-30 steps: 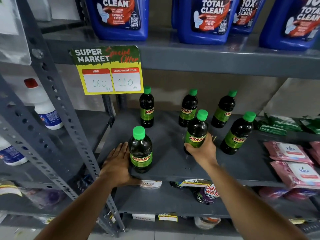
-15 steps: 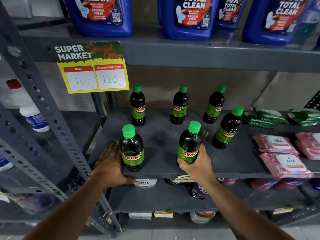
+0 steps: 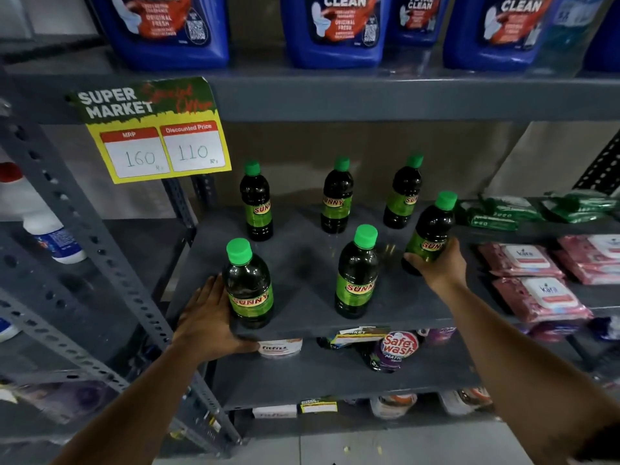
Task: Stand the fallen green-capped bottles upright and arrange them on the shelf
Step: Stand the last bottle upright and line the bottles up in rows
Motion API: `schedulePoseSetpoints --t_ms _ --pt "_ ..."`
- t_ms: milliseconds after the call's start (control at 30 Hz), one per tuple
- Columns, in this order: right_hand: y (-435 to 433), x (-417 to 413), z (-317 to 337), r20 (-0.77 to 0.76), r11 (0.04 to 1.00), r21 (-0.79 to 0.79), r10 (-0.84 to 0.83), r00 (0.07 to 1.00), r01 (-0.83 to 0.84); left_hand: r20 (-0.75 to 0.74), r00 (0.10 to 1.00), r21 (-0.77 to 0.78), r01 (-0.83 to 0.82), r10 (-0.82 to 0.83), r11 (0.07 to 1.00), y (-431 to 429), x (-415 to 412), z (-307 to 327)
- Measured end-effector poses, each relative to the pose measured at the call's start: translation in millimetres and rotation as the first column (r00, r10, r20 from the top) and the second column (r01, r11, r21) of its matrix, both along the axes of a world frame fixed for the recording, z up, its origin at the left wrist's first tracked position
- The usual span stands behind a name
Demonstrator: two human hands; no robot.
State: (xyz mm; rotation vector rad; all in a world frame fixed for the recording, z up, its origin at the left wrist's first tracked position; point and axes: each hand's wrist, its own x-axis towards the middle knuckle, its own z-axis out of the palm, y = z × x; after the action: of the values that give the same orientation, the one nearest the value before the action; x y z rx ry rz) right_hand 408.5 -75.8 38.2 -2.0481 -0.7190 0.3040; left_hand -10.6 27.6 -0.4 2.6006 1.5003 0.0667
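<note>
Several dark Sunny bottles with green caps stand upright on the grey shelf (image 3: pixel 302 260). Three form a back row: left (image 3: pixel 256 204), middle (image 3: pixel 337 198), right (image 3: pixel 402 194). Nearer the front edge stand a left bottle (image 3: pixel 249 290) and a middle bottle (image 3: pixel 357 275). My right hand (image 3: pixel 441 268) is closed around the lower part of the right-hand bottle (image 3: pixel 432 229), which leans slightly. My left hand (image 3: pixel 208 318) lies flat at the shelf's front left corner, fingers against the front left bottle, thumb under the edge.
A yellow price card (image 3: pixel 157 135) hangs from the upper shelf, which carries blue cleaner jugs (image 3: pixel 335 28). Pink wipe packs (image 3: pixel 540 297) and green packs (image 3: pixel 496 214) lie to the right. A slotted steel upright (image 3: pixel 87 229) stands to the left. Pouches (image 3: pixel 396 347) sit on the lower shelf.
My right hand let go of the front middle bottle, which stays upright, and moved right to grip the right-hand bottle. My left hand has stayed beside the front left bottle.
</note>
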Motion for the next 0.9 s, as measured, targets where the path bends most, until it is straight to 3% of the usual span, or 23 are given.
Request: schedulePoseSetpoints --t_ms 900 --pt "-70.4 -39.6 -7.5 -0.009 0.994 0.060 0.090 0.996 -0.089 -0.002 1.000 0.032 0.015 -0.015 0.999 -0.1 -3.0 -2.8"
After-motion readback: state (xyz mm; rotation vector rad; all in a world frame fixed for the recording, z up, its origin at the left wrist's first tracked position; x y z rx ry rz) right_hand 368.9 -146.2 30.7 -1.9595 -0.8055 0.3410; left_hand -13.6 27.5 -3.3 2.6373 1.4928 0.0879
